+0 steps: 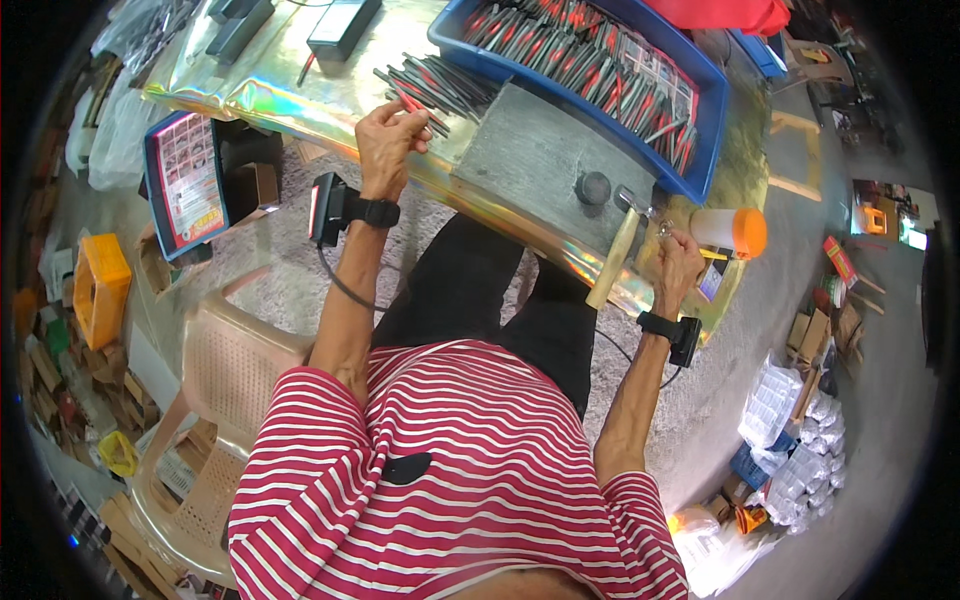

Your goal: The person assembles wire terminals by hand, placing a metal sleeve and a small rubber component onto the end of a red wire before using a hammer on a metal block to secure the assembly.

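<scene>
My left hand (390,145) is at the table's near edge. Its fingers pinch a slim dark piece with a red part (410,103), beside a loose pile of similar slim dark pieces (452,84). To the right, my right hand (678,262) is closed by the table edge, its fingertips at something small and shiny (664,229) too small to name. Just left of that hand lies a hammer (615,255) with a pale wooden handle, which juts over the edge. A grey metal block (540,150) lies between my hands, with a round black knob-like piece (593,187) on it.
Behind the block stands a blue tray (713,150) full of dark and red pieces. A white jar with an orange lid (748,233) lies beside my right hand. Black boxes (343,28) are at the far left. A plastic chair (235,350) stands on the floor at left.
</scene>
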The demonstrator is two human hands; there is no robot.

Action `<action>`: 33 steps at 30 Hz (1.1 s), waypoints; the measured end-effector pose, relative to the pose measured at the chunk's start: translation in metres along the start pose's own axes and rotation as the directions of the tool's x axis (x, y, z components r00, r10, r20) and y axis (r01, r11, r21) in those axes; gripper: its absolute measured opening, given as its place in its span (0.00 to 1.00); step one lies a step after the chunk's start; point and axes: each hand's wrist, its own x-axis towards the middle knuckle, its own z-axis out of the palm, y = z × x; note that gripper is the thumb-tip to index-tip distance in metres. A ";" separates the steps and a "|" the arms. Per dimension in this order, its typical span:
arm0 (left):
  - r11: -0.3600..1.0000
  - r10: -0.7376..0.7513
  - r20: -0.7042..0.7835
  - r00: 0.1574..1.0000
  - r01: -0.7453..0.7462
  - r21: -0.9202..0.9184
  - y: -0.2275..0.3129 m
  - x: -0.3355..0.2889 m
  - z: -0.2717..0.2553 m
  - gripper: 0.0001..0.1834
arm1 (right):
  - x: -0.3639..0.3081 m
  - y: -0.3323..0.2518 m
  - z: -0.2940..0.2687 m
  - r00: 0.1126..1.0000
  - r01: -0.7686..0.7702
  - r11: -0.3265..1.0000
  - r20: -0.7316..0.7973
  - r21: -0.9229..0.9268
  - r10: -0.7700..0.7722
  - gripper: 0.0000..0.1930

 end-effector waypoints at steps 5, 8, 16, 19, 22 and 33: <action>0.972 -0.092 0.284 0.954 0.148 -0.181 0.021 -0.022 0.015 0.07 | -0.014 -0.027 0.002 1.000 0.031 0.989 -0.006 0.148 -0.030 0.06; 0.968 -0.078 0.391 0.917 0.163 -0.189 0.036 -0.045 0.033 0.06 | -0.032 -0.055 0.012 0.996 0.016 0.942 0.076 0.335 -0.045 0.06; 0.871 -0.207 0.592 0.779 0.422 -0.250 0.039 -0.091 0.075 0.08 | -0.084 -0.119 0.043 0.898 0.030 0.884 0.376 0.466 -0.229 0.04; 0.814 -0.202 0.638 0.743 0.490 -0.311 0.033 -0.094 0.080 0.07 | -0.098 -0.135 0.049 0.892 0.010 0.858 0.384 0.513 -0.240 0.04; 0.747 -0.219 0.680 0.700 0.569 -0.344 0.029 -0.097 0.084 0.06 | -0.105 -0.136 0.053 0.897 0.033 0.846 0.358 0.533 -0.261 0.04; 0.645 -0.277 0.708 0.649 0.672 -0.364 0.026 -0.107 0.093 0.08 | -0.109 -0.126 0.056 0.917 0.077 0.821 0.283 0.566 -0.281 0.04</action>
